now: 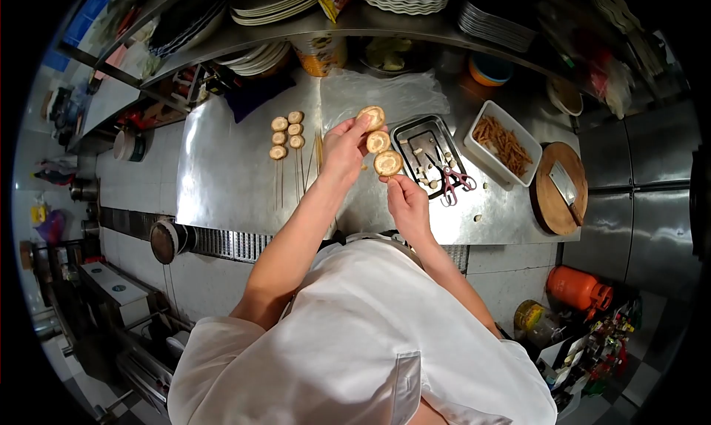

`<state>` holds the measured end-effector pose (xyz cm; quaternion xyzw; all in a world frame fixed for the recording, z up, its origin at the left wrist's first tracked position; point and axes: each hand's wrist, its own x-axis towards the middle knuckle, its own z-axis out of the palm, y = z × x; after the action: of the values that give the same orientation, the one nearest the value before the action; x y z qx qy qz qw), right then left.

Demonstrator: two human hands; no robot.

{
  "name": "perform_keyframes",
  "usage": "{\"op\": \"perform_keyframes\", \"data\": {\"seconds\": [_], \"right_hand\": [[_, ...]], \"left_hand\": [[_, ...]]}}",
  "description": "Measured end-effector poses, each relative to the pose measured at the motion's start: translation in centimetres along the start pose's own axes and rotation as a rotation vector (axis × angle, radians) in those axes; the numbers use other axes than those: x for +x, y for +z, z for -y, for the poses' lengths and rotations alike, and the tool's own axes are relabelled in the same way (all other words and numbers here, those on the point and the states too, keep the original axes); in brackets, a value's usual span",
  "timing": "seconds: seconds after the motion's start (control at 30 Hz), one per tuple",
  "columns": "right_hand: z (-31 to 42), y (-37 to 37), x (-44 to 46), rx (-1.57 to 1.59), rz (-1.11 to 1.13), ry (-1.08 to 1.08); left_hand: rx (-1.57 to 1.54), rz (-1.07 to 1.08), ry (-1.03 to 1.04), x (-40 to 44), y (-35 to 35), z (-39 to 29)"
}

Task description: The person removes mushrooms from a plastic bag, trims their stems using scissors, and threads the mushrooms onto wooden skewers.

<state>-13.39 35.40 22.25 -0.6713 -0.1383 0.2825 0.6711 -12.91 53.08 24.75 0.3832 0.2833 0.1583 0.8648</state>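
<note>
Over the steel table, a mushroom skewer (378, 142) is held up, with three caps in a row and their cut stem sides facing me. My left hand (345, 149) is closed around the upper caps, thumb on the topmost one. Just below the lowest cap, my right hand (408, 200) pinches the skewer's lower end; the stick itself is mostly hidden by the fingers. To the left, two finished-looking mushroom skewers (287, 134) lie side by side, three caps on each. Some bare sticks (319, 152) lie beside my left wrist.
A black tray (401, 131) contains cut stems, with scissors (454, 184) across its edge. Right of it stand a white bin (479, 149) of brown strips and a round board (549, 203) bearing a cleaver (563, 183). A plate shelf (348, 29) overhangs the table's back.
</note>
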Motion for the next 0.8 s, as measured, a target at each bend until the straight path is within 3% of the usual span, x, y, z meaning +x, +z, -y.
{"op": "perform_keyframes", "data": {"seconds": [0.17, 0.23, 0.33, 0.43, 0.5, 0.57, 0.6, 0.77, 0.8], "right_hand": [[0.4, 0.1, 0.7, -0.112, -0.018, -0.083], [0.6, 0.1, 1.4, -0.458, -0.082, -0.325], [0.9, 0.8, 1.5, -0.727, -0.057, -0.505], [2.2, 2.5, 0.4, -0.804, 0.066, -0.504], [-0.1, 3.4, 1.3, -0.682, 0.131, -0.513], [-1.6, 4.8, 2.3, -0.131, 0.189, -0.007], [-2.3, 5.4, 3.2, -0.060, 0.174, 0.069], [-9.8, 10.0, 7.8, -0.287, 0.124, 0.098], [-12.2, 11.0, 8.8, -0.471, 0.094, -0.001]], "left_hand": [[-0.035, 0.046, 0.003, 0.4, -0.5, 0.9], [-0.087, 0.030, 0.008, 0.0, -0.1, 1.3], [-0.112, -0.140, 0.075, -0.9, -0.3, 2.1], [-0.159, -0.215, 0.095, -0.7, -2.7, 2.2], [-0.170, -0.237, 0.117, -0.7, -4.9, 1.8], [-0.355, -0.113, 0.110, -0.8, -7.9, 1.1], [-0.375, -0.077, 0.108, -1.0, -9.4, 0.8], [-0.481, 0.073, 0.085, -0.8, -15.0, -2.2], [-0.516, 0.071, 0.078, -0.8, -15.9, -2.9]]}}
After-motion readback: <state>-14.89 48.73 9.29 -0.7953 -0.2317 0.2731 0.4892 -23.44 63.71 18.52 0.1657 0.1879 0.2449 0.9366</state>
